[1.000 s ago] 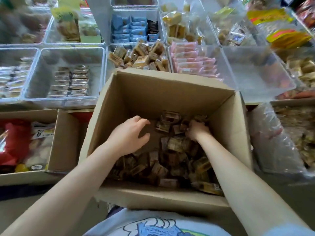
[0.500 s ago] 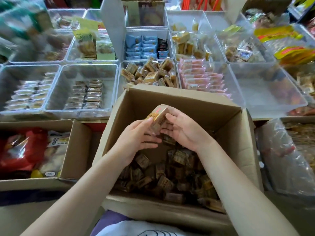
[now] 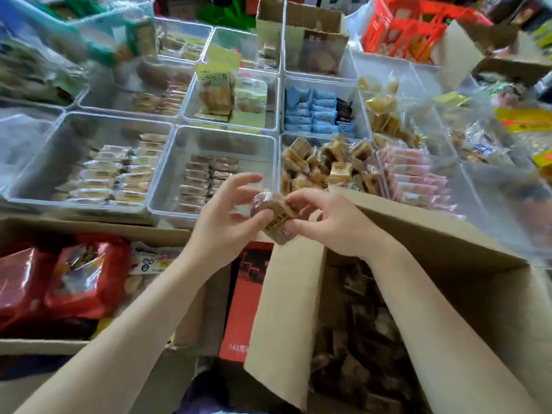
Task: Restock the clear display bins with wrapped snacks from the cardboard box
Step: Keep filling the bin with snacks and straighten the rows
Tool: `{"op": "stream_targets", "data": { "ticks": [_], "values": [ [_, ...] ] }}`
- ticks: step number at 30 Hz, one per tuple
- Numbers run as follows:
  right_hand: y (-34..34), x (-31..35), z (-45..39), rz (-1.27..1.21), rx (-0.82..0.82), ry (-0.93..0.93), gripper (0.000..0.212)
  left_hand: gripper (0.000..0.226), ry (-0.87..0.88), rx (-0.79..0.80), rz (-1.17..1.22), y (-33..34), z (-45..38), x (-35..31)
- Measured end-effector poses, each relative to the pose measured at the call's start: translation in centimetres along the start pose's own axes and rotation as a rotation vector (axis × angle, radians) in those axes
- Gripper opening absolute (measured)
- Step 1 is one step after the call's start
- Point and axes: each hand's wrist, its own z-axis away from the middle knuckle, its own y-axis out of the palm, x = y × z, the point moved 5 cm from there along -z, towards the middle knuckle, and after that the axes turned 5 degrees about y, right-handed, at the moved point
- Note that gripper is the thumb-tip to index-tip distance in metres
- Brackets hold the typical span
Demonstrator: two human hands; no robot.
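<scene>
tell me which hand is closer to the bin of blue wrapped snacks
Right, though not by much. The right hand sits below the blue snack bin, almost in line with it. The left hand is equally low but further off to the left. Both hold the same wrapped snack.

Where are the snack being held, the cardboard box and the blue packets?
Snack [image 3: 276, 218], head view, its wrapped middle between both hands.
Cardboard box [image 3: 433, 234], head view, its far wall.
Blue packets [image 3: 310, 110], head view, middle of the stack.

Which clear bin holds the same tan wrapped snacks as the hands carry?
The heaped bin just beyond the cardboard box, directly below the blue-packet bin; its neighbours hold pink or brown packets.
</scene>
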Motion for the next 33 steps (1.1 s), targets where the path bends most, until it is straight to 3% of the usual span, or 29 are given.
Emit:
{"op": "stream_targets", "data": {
  "ticks": [4, 7, 9, 15, 23, 29, 33],
  "values": [
    [2.0, 1.6, -8.6, 0.201, -0.135, 0.124, 0.031, 0.063, -0.113, -0.018, -0.461, -6.5, -1.1, 10.3],
    [4.2, 0.5, -15.7, 0.528, -0.222, 0.221, 0.028, 0.079, -0.129, 0.255, -0.829, -7.3, -0.2, 17.5],
    [6.6, -0.5, -19.6, 0.707, -0.187, 0.267, 0.021, 0.087, -0.122, 0.387, -0.931, -6.6, 1.0, 20.5],
    [14.2, -4.5, -24.9, 1.189, 0.159, 0.395, 0.028, 0.097, -0.061, 0.424, -0.967, -6.3, 1.8, 22.4],
    [17.6, -8.9, -25.6, 1.053, 0.453, 0.546, 0.028, 0.097, -0.092, 0.458, -0.959, -6.3, 2.0, 22.6],
    [15.1, -7.2, -23.5, 0.806, 0.309, 0.485, 0.044, 0.088, -0.120, 0.459, -0.940, -7.1, 1.9, 21.8],
    [10.1, -2.4, -18.2, 0.563, 0.058, 0.275, 0.040, 0.072, -0.255, 0.347, -0.725, -7.1, 2.6, 18.8]
  ]
}}
